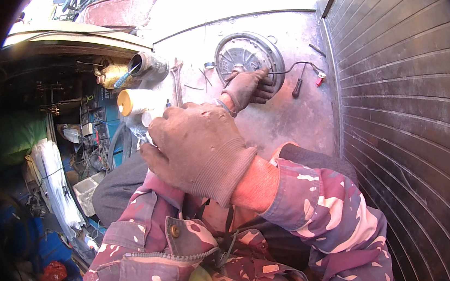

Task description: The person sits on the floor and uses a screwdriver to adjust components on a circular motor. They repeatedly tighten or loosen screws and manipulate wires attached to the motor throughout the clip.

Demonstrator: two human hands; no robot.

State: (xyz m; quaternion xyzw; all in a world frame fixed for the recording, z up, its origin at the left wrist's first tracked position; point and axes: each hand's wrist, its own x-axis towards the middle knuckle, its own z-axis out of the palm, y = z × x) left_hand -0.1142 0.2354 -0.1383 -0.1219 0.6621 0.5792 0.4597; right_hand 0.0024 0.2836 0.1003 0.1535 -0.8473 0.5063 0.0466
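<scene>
A round grey metal hub (pixel 233 51), which looks like a wheel motor, lies flat in front of me. My left hand (pixel 245 89), in a brown knit glove, rests on its near side with fingers curled; what they grip is hidden. A black cable (pixel 292 65) runs from by those fingertips to the right and ends near a red connector (pixel 319 80). My right hand (pixel 196 148), gloved alike, crosses close in front of my body toward the left. Its fingers are bent and apart, beside a white jar with a yellow lid (pixel 125 102); I see nothing in them.
Right of the hub lies a black-handled screwdriver (pixel 297 88). A wrench (pixel 176 83) lies left of it, beside a dark metal can (pixel 150 68) and a yellowish bottle (pixel 112 75). A ribbed shutter (pixel 415 100) borders the right. Cluttered tools and white sheeting (pixel 54 177) fill the left.
</scene>
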